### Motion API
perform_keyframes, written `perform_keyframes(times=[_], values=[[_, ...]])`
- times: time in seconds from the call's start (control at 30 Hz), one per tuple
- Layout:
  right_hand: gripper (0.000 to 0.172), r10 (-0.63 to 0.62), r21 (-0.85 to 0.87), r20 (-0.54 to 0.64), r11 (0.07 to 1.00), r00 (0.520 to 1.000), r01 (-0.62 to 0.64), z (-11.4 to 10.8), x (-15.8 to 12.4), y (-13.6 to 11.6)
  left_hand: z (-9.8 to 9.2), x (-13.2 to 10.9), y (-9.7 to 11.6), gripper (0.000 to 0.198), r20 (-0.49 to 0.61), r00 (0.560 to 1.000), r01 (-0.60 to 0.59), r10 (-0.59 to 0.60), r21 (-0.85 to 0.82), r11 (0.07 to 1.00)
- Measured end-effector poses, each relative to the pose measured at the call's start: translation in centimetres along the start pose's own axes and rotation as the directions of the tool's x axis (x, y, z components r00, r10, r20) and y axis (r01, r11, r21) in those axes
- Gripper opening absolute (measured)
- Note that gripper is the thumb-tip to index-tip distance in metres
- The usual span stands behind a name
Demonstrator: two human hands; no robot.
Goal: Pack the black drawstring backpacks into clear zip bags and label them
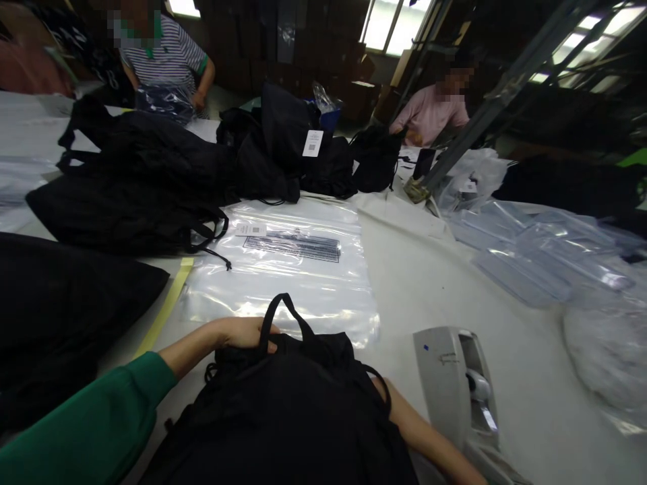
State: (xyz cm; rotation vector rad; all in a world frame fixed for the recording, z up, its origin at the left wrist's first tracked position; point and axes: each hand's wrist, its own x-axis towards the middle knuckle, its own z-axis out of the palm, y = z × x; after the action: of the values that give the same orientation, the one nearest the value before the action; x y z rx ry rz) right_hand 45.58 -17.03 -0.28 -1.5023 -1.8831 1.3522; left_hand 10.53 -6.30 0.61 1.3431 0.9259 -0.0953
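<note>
A black fabric bag (298, 411) with a top handle and side cords stands close in front of me. My left hand (247, 332) is closed on the bag's upper edge, beside the base of the handle loop. On the other side, my right hand (380, 389) reaches in behind a strap of the bag; its fingers are hidden by the black fabric, so its grip does not show. Just beyond the bag, clear plastic bags (283, 289) with a printed text block lie flat on the table. A white tag (251, 230) rests on their upper part.
Black drawstring bags (136, 182) are heaped at the left and back. A grey tape dispenser (449, 377) sits right of my bag. Clear plastic packaging (546, 242) spreads over the right side, near a slanted metal post (485, 108). Two people work across the table (404, 269).
</note>
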Motion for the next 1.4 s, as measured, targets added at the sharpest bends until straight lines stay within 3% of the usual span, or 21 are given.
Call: perform_keyframes(times=[0.1, 0.17, 0.23, 0.27, 0.33, 0.37, 0.43, 0.47, 0.5, 0.53, 0.6, 0.63, 0.7, 0.83, 0.93, 1.0, 1.07, 1.13, 1.27, 1.33, 1.4], values=[[0.042, 0.09, 0.011, -0.247, 0.996, 0.965, -0.09, -2.6, 4.0, -2.6, 0.2, 0.1, 0.3, 0.017, -0.046, 0.999, -0.004, 0.008, 0.084, 0.996], [0.054, 0.015, 0.041, -0.277, 0.999, 0.961, -0.004, -2.7, 7.1, -5.7, 0.4, 0.3, 1.0, 0.015, -0.082, 0.996, -0.006, 0.018, 0.146, 0.989], [0.079, -0.104, -0.043, -0.144, 0.994, 0.984, 0.099, -1.1, 10.0, -8.9, 0.7, 0.1, 1.8, 0.013, -0.134, 0.99, -0.003, 0.031, 0.207, 0.978], [0.081, -0.144, -0.06, -0.051, 0.988, 0.988, 0.141, 0.0, 11.1, -10.2, 0.9, -0.3, 2.3, 0.014, -0.168, 0.985, -0.002, 0.042, 0.233, 0.973], [0.056, -0.252, -0.066, 0.111, 0.963, 0.961, 0.26, 2.0, 12.3, -12.0, 1.5, -1.5, 3.2, 0.022, -0.28, 0.956, -0.003, 0.083, 0.274, 0.962], [0.041, -0.319, -0.079, 0.138, 0.94, 0.938, 0.331, 2.6, 12.4, -12.5, 2.1, -2.3, 3.7, 0.028, -0.405, 0.903, -0.017, 0.143, 0.298, 0.954], [0.024, -0.435, -0.188, 0.116, 0.873, 0.893, 0.45, 3.1, 11.5, -12.4, 3.9, -4.2, 4.5, 0.036, -0.655, 0.686, -0.085, 0.317, 0.361, 0.929], [0.02, -0.466, -0.27, 0.096, 0.838, 0.88, 0.473, 2.9, 10.6, -12.1, 5.1, -5.1, 4.8, 0.038, -0.707, 0.586, -0.131, 0.396, 0.4, 0.907], [0.017, -0.47, -0.348, 0.083, 0.813, 0.879, 0.467, 2.7, 9.6, -11.7, 6.5, -6.0, 5.0, 0.038, -0.695, 0.551, -0.18, 0.461, 0.441, 0.879], [0.016, -0.448, -0.402, 0.081, 0.803, 0.89, 0.44, 2.3, 8.6, -11.1, 7.9, -6.8, 5.1, 0.039, -0.627, 0.594, -0.226, 0.504, 0.471, 0.853], [0.014, -0.362, -0.404, 0.073, 0.841, 0.929, 0.359, 1.9, 6.5, -10.0, 10.6, -8.2, 4.8, 0.046, -0.395, 0.784, -0.269, 0.479, 0.481, 0.835], [0.015, -0.318, -0.364, 0.06, 0.875, 0.946, 0.318, 1.9, 5.6, -9.3, 11.7, -8.8, 4.5, 0.05, -0.309, 0.845, -0.26, 0.437, 0.477, 0.839], [0.022, -0.276, -0.283, 0.061, 0.917, 0.959, 0.282, 2.4, 4.5, -8.1, 13.1, -9.5, 3.6, 0.052, -0.248, 0.902, -0.213, 0.352, 0.453, 0.866], [0.025, -0.288, -0.39, 0.294, 0.835, 0.912, 0.389, 4.6, 5.1, -6.2, 13.0, -9.7, 2.5, 0.051, -0.201, 0.952, -0.146, 0.229, 0.361, 0.921], [0.028, -0.265, -0.46, 0.375, 0.779, 0.888, 0.426, 5.9, 6.3, -5.8, 11.6, -9.0, 2.5, 0.055, -0.211, 0.949, -0.133, 0.232, 0.401, 0.907], [0.028, -0.271, -0.472, 0.386, 0.764, 0.882, 0.441, 6.0, 6.5, -6.0, 10.5, -8.3, 2.5, 0.047, -0.249, 0.896, -0.198, 0.366, 0.515, 0.834], [0.028, -0.282, -0.473, 0.403, 0.75, 0.871, 0.462, 5.3, 5.9, -6.6, 9.3, -7.4, 2.2, 0.037, -0.175, 0.852, -0.292, 0.493, 0.622, 0.726], [0.027, -0.288, -0.463, 0.418, 0.749, 0.862, 0.475, 4.0, 5.0, -7.5, 8.2, -6.4, 1.4, 0.04, -0.034, 0.862, -0.358, 0.506, 0.665, 0.655], [0.025, -0.293, -0.494, 0.275, 0.774, 0.916, 0.396, 2.0, 4.4, -10.3, 7.4, -4.7, -0.2, 0.047, 0.104, 0.872, -0.402, 0.478, 0.709, 0.58], [0.037, -0.273, -0.458, 0.188, 0.826, 0.944, 0.33, 2.7, 5.0, -11.3, 7.6, -4.3, -1.0, 0.049, 0.13, 0.855, -0.423, 0.503, 0.735, 0.529], [0.041, -0.194, -0.374, 0.222, 0.888, 0.956, 0.267, 4.3, 5.9, -11.3, 7.8, -4.4, -1.9, 0.051, 0.119, 0.853, -0.409, 0.508, 0.756, 0.511]])
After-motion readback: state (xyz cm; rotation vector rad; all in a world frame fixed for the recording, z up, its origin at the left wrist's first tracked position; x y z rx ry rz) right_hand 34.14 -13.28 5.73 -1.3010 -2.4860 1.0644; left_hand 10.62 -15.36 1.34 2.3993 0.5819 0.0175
